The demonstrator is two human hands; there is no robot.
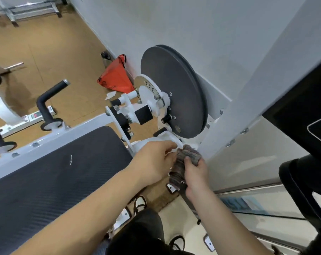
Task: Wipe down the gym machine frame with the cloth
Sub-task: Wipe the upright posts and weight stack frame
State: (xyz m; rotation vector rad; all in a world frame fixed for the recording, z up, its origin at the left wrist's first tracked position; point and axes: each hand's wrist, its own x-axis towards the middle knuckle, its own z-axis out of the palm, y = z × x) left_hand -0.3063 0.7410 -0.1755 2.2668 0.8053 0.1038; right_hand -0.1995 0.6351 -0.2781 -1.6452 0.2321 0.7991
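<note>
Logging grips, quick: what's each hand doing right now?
Left hand: fingers curled beside the cloth; grip cannot be told.
Right hand: closed, holding the cloth.

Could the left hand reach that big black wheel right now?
Probably yes. The left hand is by the white frame just below the black wheel, with nothing between them.

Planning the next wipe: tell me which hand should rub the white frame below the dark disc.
Right. The right hand grips the bunched cloth, held against the white frame below the dark disc. The left hand sits beside it, fingers curled at the cloth's edge.
</note>
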